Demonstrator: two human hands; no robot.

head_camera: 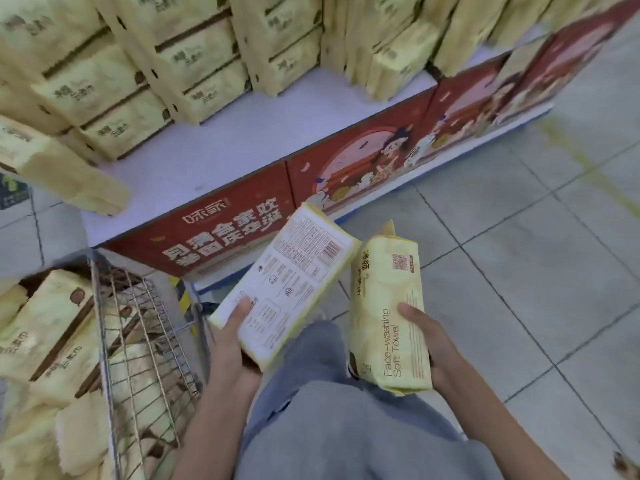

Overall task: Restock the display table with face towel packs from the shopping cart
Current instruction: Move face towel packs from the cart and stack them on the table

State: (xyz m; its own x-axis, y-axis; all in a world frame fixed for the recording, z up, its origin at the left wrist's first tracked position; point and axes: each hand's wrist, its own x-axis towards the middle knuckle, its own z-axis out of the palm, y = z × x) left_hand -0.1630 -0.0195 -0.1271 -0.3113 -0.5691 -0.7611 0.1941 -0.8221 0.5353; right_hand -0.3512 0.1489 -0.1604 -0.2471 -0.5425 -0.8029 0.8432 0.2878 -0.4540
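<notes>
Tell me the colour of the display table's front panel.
The front panel is red with white lettering and cartoon figures; the head view shows it.

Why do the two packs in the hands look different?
The left pack, in the left hand, shows a white back with a barcode; the right pack, in the right hand, shows yellow with a QR code. The left pack slants; the right pack stands straighter. Both are towel packs.

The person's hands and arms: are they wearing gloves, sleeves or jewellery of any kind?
No. The left hand and right hand are bare, with no gloves or rings showing. Both forearms are uncovered down to the picture's lower edge: no sleeves, watch or bracelets are in view.
</notes>
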